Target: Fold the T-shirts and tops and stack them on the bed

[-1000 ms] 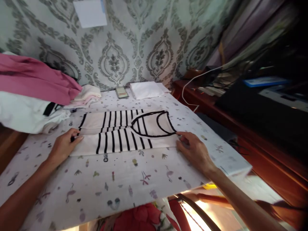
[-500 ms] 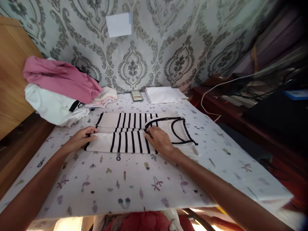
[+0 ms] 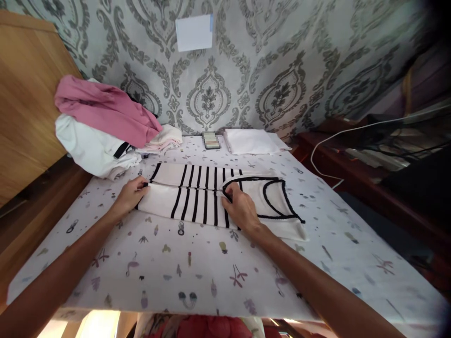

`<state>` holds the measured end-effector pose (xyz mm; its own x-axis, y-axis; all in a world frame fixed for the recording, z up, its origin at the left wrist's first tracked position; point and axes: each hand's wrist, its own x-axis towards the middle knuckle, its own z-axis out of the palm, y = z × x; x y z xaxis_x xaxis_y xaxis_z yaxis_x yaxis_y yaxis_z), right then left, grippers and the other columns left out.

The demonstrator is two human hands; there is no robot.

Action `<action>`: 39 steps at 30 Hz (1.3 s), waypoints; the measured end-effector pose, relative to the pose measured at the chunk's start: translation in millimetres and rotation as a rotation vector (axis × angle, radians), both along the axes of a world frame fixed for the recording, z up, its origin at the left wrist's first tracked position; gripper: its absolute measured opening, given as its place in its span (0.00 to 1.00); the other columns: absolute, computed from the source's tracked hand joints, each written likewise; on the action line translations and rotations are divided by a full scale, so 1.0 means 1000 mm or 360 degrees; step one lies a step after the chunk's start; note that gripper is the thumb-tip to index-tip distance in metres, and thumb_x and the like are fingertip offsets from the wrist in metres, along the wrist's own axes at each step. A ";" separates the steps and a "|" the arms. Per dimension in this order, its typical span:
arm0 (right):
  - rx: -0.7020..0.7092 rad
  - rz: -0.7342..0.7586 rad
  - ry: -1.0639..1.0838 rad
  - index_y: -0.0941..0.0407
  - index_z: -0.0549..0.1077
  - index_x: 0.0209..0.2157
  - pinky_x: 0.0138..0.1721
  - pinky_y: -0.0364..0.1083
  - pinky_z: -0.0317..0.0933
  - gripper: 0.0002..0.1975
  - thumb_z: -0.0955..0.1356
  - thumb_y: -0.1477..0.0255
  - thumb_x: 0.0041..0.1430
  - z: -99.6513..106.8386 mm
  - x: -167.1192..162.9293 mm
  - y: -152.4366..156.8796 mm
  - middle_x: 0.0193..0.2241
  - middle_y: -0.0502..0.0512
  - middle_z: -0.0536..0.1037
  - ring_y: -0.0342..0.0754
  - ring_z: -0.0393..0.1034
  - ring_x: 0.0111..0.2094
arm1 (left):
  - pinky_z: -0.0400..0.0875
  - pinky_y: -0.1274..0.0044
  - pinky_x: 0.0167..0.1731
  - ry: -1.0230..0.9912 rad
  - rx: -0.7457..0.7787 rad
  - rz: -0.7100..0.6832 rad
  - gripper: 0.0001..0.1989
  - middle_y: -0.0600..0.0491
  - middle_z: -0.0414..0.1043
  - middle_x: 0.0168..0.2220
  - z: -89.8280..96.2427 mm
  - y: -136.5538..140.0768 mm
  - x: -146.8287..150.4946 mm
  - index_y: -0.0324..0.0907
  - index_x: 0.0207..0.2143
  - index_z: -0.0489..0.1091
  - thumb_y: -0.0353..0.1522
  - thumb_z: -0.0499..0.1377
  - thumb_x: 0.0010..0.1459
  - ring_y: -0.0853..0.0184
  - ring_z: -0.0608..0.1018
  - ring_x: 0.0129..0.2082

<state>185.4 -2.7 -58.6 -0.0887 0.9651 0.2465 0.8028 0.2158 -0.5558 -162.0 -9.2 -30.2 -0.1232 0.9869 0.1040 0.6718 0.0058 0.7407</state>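
A white tank top with black stripes and black trim (image 3: 197, 199) lies on the patterned sheet, its two long sides folded in so they meet along the middle. At its left hem, my left hand (image 3: 132, 195) pinches the black edge where the folded sides meet. My right hand (image 3: 241, 206) is closed on the black-trimmed edge near the middle of the garment, with thumb and fingers at the seam. The scooped neckline lies flat to the right of that hand.
Pink and white clothes (image 3: 109, 115) are heaped at the back left beside a wooden cabinet (image 3: 31, 94). A folded white cloth (image 3: 250, 142) and a small blurred item (image 3: 211, 141) lie by the wall. A white cable (image 3: 317, 145) hangs over dark furniture at right.
The view has shifted, so everything sits farther right. My left hand has closed on the hem, and the near folded side now lies closer against the far one.
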 end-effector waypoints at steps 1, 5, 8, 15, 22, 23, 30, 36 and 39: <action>0.0008 0.0004 -0.0050 0.52 0.63 0.37 0.29 0.46 0.56 0.06 0.64 0.72 0.57 -0.001 0.000 0.000 0.29 0.52 0.75 0.51 0.70 0.28 | 0.65 0.75 0.33 0.0110 0.0042 -0.0002 0.15 0.55 0.70 0.28 -0.003 0.001 0.001 0.43 0.31 0.67 0.45 0.56 0.48 0.63 0.73 0.32; 0.0029 0.0022 -0.0189 0.53 0.64 0.43 0.29 0.46 0.55 0.09 0.63 0.72 0.59 -0.002 -0.001 0.001 0.31 0.54 0.77 0.53 0.71 0.29 | 0.66 0.74 0.35 0.0348 0.0131 0.0018 0.14 0.54 0.72 0.28 -0.010 0.001 0.002 0.44 0.34 0.68 0.43 0.53 0.52 0.62 0.74 0.32; 0.0009 0.0032 -0.0256 0.54 0.64 0.46 0.28 0.46 0.54 0.11 0.62 0.72 0.60 0.000 -0.001 0.001 0.29 0.54 0.76 0.53 0.70 0.27 | 0.66 0.74 0.35 0.0446 0.0159 0.0001 0.13 0.54 0.72 0.28 -0.012 0.001 0.000 0.44 0.35 0.68 0.43 0.53 0.55 0.63 0.74 0.31; 0.0163 0.0097 -0.0376 0.56 0.67 0.49 0.31 0.47 0.60 0.15 0.62 0.73 0.61 0.006 0.001 -0.003 0.37 0.59 0.77 0.55 0.71 0.34 | 0.69 0.69 0.39 0.0862 0.0135 0.0082 0.14 0.48 0.75 0.37 -0.006 0.003 -0.004 0.43 0.45 0.68 0.39 0.50 0.61 0.56 0.76 0.39; 0.0680 0.0527 -0.0676 0.63 0.66 0.60 0.60 0.57 0.58 0.22 0.57 0.70 0.69 -0.003 -0.017 0.008 0.61 0.69 0.68 0.59 0.60 0.62 | 0.58 0.64 0.63 0.0913 0.0235 -0.0458 0.27 0.41 0.57 0.67 0.000 0.002 0.040 0.38 0.64 0.58 0.41 0.42 0.69 0.55 0.61 0.66; 0.0650 0.0556 -0.0725 0.63 0.65 0.62 0.62 0.58 0.55 0.24 0.56 0.68 0.70 -0.007 -0.019 0.010 0.63 0.69 0.66 0.59 0.58 0.64 | 0.53 0.64 0.65 0.0922 0.0146 -0.0548 0.29 0.42 0.52 0.70 -0.003 0.003 0.045 0.38 0.66 0.55 0.44 0.42 0.69 0.56 0.56 0.69; 0.0397 0.0428 -0.0810 0.64 0.64 0.63 0.63 0.60 0.54 0.27 0.54 0.63 0.72 -0.024 -0.005 0.013 0.65 0.68 0.63 0.57 0.57 0.66 | 0.45 0.62 0.68 0.0947 0.0017 -0.0619 0.31 0.45 0.51 0.71 -0.027 0.016 0.031 0.40 0.66 0.55 0.47 0.42 0.68 0.57 0.53 0.70; 0.0368 0.0398 -0.0701 0.62 0.69 0.59 0.62 0.57 0.57 0.21 0.56 0.72 0.71 -0.019 -0.004 0.016 0.62 0.65 0.69 0.55 0.61 0.64 | 0.61 0.63 0.61 0.0640 0.0279 -0.0521 0.22 0.42 0.65 0.62 -0.024 0.022 -0.001 0.41 0.52 0.66 0.45 0.49 0.64 0.56 0.69 0.61; 0.0379 0.0394 -0.0665 0.62 0.71 0.57 0.62 0.55 0.58 0.20 0.56 0.74 0.71 -0.018 -0.004 0.018 0.60 0.64 0.70 0.55 0.62 0.63 | 0.67 0.64 0.55 0.0643 0.0312 -0.0504 0.15 0.43 0.69 0.54 -0.019 0.024 -0.012 0.42 0.43 0.67 0.43 0.50 0.63 0.56 0.73 0.53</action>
<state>181.8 15.0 -76.2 -0.4439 0.8245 0.3509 0.8542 0.5077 -0.1124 -174.0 15.2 -48.8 0.2644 0.9266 0.2673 0.8495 -0.3550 0.3903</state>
